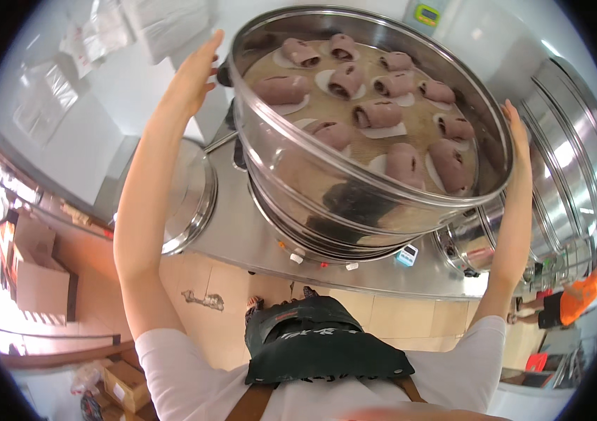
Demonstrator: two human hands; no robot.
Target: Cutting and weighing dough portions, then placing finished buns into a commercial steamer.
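A round steel steamer tier (298,151) tops a stack on the steel counter, directly in front of me. Its perforated base is covered with several purple rolled buns (375,114), most of them visibly on pieces of white paper. On the left side, my left hand (196,70) is raised with its fingers stretched out, next to a dark side handle (224,74). My right hand (518,133) is at the opposite side, fingers extended upward along the outer wall. Whether either palm touches the metal is hard to tell. The right-side handle is hidden.
A round steel lid or pan (189,196) lies left on the counter (242,235). Tall stacked steamers (558,154) stand right. A small timer (406,255) sits by the stack's base; another green timer (427,14) is on the wall. A person in orange (579,298) is far right.
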